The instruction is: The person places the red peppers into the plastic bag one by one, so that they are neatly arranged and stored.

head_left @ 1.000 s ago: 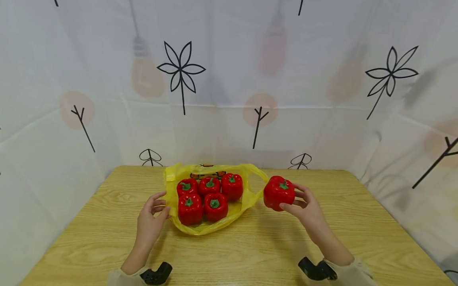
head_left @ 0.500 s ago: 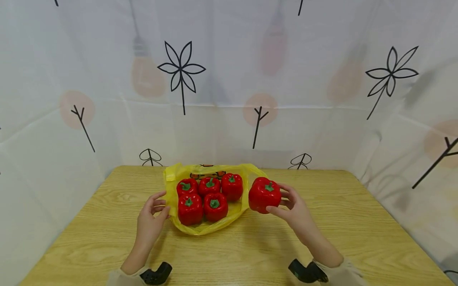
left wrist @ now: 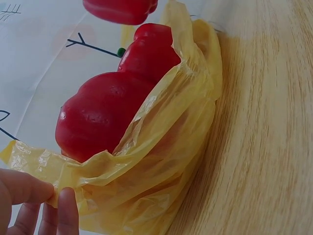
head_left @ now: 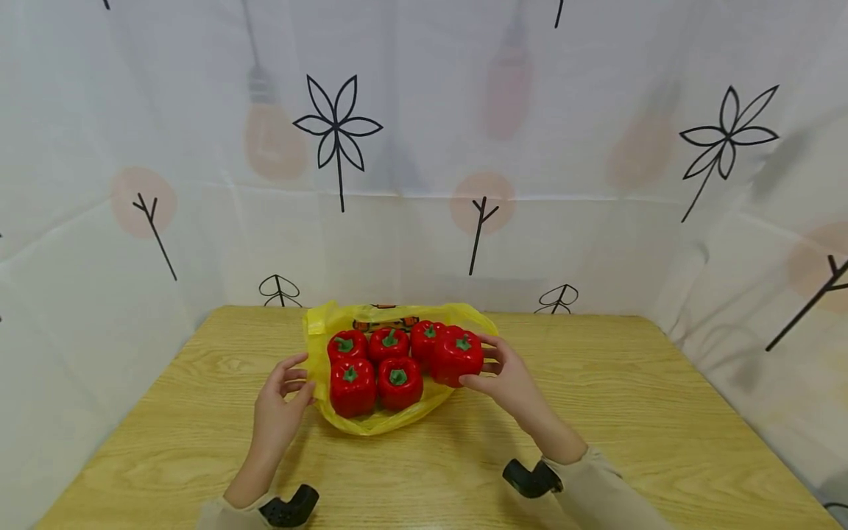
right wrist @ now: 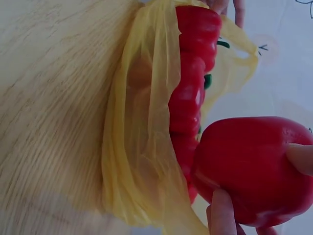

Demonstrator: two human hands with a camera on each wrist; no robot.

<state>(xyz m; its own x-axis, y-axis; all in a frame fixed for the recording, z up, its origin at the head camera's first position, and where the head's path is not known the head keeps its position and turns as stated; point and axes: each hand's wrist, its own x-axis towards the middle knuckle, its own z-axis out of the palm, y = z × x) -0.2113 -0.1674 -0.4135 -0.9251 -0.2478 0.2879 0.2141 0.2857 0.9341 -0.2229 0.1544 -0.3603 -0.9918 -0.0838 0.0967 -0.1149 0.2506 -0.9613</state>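
A yellow plastic bag [head_left: 318, 346] lies spread on the table with its mouth open. Inside it sit several red bell peppers, among them a front-left one [head_left: 352, 389] and a front-middle one [head_left: 400, 384], green stems up. My left hand [head_left: 277, 412] pinches the bag's left edge, and the left wrist view shows thumb and finger on the yellow film [left wrist: 73, 171]. With thumb and fingers round it, my right hand [head_left: 513, 383] grips another red bell pepper [head_left: 458, 357] over the bag's right side. That pepper [right wrist: 254, 169] partly hides the back-right one [head_left: 424, 335].
The bag rests near the far edge of a wooden table [head_left: 411, 478]. Behind stands a white cloth backdrop [head_left: 411, 243] printed with plants. Each wrist carries a black mount, one on the left [head_left: 289, 506] and one on the right [head_left: 532, 478].
My right hand has carried its bell pepper leftward, from beside the bag to over the bag's right side. The left hand has stayed at the bag's left edge.
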